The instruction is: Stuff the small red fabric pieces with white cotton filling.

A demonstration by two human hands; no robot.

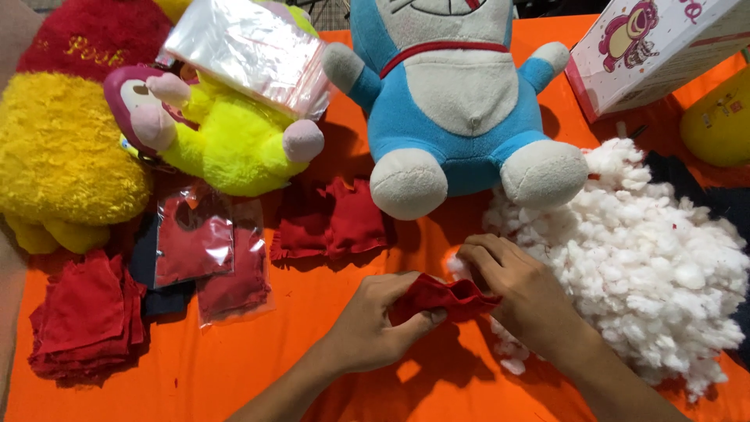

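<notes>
My left hand (375, 320) pinches a small red fabric pouch (445, 298) low in the middle of the orange table (312, 359). At the pouch's right end my right hand (516, 285) grips it too, fingers curled at its opening, with a bit of white stuffing beside the fingertips. A big heap of white fluffy stuffing (648, 250) lies right next to my right hand.
A blue and white plush cat (457, 101) sits at the back centre. A yellow plush toy (226, 133) with clear bags (250, 51) on it and a yellow-red plush (62, 141) are at the left. Red cloth pieces (86, 312), bagged red pieces (195, 242), a pink-white box (656, 47).
</notes>
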